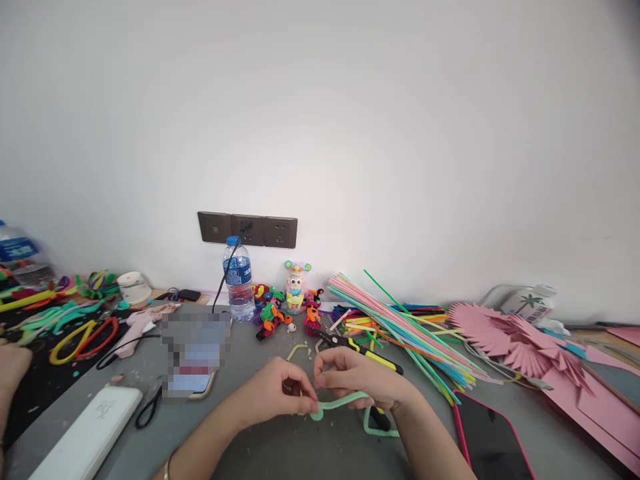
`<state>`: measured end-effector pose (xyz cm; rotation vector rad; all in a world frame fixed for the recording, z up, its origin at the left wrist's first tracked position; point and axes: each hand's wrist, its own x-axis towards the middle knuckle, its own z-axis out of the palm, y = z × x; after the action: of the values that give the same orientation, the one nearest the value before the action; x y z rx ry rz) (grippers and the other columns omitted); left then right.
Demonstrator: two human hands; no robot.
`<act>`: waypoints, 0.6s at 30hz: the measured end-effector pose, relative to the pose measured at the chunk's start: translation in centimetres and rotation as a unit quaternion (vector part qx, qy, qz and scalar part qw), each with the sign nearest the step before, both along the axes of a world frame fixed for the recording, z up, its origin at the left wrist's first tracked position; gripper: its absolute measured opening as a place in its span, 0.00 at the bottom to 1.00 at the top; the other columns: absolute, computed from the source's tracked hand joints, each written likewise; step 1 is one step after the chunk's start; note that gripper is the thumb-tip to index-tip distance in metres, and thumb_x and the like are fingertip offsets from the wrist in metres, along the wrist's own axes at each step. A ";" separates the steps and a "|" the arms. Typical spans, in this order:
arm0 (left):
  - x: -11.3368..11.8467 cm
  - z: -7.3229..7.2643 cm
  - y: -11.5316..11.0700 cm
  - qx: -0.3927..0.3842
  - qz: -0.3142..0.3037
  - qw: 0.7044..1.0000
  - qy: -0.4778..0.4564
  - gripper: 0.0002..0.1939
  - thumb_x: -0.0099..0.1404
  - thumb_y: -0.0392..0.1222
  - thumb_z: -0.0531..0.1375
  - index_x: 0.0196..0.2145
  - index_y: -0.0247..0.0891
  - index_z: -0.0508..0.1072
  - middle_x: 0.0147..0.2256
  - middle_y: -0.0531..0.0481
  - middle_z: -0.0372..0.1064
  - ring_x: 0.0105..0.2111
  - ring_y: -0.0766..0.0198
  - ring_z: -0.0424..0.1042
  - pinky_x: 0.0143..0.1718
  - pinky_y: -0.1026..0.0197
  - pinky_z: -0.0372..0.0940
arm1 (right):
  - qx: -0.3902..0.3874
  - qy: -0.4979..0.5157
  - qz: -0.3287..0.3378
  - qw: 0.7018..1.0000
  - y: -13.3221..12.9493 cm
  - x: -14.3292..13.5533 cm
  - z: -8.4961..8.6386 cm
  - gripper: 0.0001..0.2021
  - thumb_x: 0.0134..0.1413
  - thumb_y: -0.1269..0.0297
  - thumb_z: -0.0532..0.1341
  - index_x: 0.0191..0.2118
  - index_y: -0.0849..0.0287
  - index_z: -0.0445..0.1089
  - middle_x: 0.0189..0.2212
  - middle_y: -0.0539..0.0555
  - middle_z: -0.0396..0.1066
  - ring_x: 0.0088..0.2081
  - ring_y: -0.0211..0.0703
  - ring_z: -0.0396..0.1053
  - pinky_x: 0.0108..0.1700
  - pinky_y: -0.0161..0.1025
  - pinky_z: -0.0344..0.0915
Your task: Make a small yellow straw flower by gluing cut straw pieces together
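Observation:
My left hand (pixel 277 395) pinches the small curled end of a mint-green pipe cleaner (pixel 344 403) between thumb and fingertips. Its strand runs right into my right hand (pixel 357 379), whose fingers are bent around it; thumb and index finger hover close to my left fingertips. Beyond my right wrist, the tail of the pipe cleaner bends and lies low over the table, partly hidden by my forearm. Pliers with yellow and black handles (pixel 375 360) lie just behind my right hand. A short pale-green bent piece (pixel 296 351) rests behind my left hand.
Bundled pipe cleaners (pixel 400 327) lie at back right, near folded pink paper (pixel 500 343) and a pink-cased phone (pixel 493 437). A figurine (pixel 296 290) and water bottle (pixel 239 280) stand by the wall. Left are a phone (pixel 197 353), white power bank (pixel 93 430) and another person's hand (pixel 13 367).

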<state>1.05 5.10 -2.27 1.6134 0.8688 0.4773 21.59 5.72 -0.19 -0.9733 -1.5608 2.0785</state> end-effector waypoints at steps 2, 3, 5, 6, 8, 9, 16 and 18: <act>0.2 -0.3 -0.3 0.010 -0.012 1.000 0.017 0.11 0.52 0.45 0.67 0.29 0.34 0.81 0.19 0.53 0.67 0.20 0.69 0.60 0.22 0.67 0.52 | -0.001 0.007 -0.011 1.000 0.0 -0.2 -0.2 0.10 0.51 0.59 0.66 0.32 0.60 0.67 0.10 0.38 0.57 0.10 0.26 0.43 0.10 0.27 0.38; 0.2 -0.4 -0.4 0.014 -0.015 1.000 0.022 0.11 0.51 0.45 0.68 0.28 0.34 0.81 0.19 0.53 0.66 0.20 0.69 0.60 0.22 0.68 0.52 | -0.002 0.016 -0.020 1.000 0.0 -0.3 -0.2 0.10 0.51 0.59 0.66 0.32 0.60 0.67 0.10 0.38 0.56 0.10 0.26 0.42 0.10 0.27 0.38; 0.3 -0.4 -0.6 0.017 -0.016 0.999 0.028 0.11 0.51 0.46 0.68 0.28 0.34 0.81 0.19 0.53 0.66 0.20 0.69 0.59 0.21 0.68 0.51 | -0.003 0.035 -0.044 0.998 0.1 -0.7 -0.3 0.11 0.52 0.58 0.65 0.32 0.59 0.67 0.11 0.38 0.54 0.11 0.26 0.40 0.10 0.27 0.36; 0.4 -0.4 -0.6 0.016 -0.016 0.999 0.030 0.12 0.51 0.46 0.68 0.28 0.34 0.81 0.19 0.54 0.66 0.20 0.69 0.59 0.21 0.68 0.51 | -0.002 0.043 -0.056 0.997 0.1 -0.9 -0.3 0.11 0.53 0.57 0.65 0.32 0.59 0.67 0.12 0.38 0.53 0.12 0.26 0.39 0.10 0.27 0.36; 0.4 -0.4 -0.7 0.017 -0.019 0.999 0.033 0.11 0.51 0.46 0.69 0.28 0.34 0.81 0.19 0.54 0.66 0.20 0.70 0.59 0.21 0.68 0.51 | 0.001 0.063 -0.079 0.995 0.1 -1.3 -0.3 0.12 0.55 0.55 0.63 0.32 0.60 0.67 0.12 0.38 0.51 0.12 0.26 0.38 0.11 0.28 0.34; 0.4 -0.3 -0.8 0.020 -0.021 0.999 0.033 0.11 0.50 0.46 0.69 0.28 0.34 0.81 0.20 0.54 0.66 0.20 0.70 0.59 0.21 0.68 0.51 | 0.002 0.075 -0.089 0.993 0.1 -1.5 -0.3 0.12 0.56 0.55 0.63 0.32 0.60 0.67 0.12 0.38 0.50 0.12 0.25 0.37 0.11 0.28 0.34; 0.4 -0.1 -0.8 0.063 -0.017 0.997 0.029 0.10 0.50 0.46 0.69 0.26 0.35 0.80 0.24 0.55 0.66 0.22 0.71 0.58 0.23 0.68 0.51 | 0.012 0.151 -0.190 0.970 0.5 -2.4 -1.0 0.15 0.53 0.53 0.64 0.31 0.60 0.65 0.10 0.37 0.52 0.09 0.23 0.37 0.11 0.28 0.34; 0.4 -0.1 -0.7 0.059 -0.017 0.998 0.027 0.11 0.50 0.46 0.69 0.27 0.35 0.80 0.25 0.54 0.66 0.22 0.71 0.58 0.23 0.67 0.51 | 0.012 0.166 -0.215 0.962 0.7 -2.5 -1.3 0.15 0.52 0.53 0.65 0.31 0.60 0.65 0.10 0.37 0.52 0.09 0.23 0.37 0.10 0.28 0.34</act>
<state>1.47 4.39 -2.34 1.7537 0.8656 0.4700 19.05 6.41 -1.54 -0.8143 -1.0902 1.7966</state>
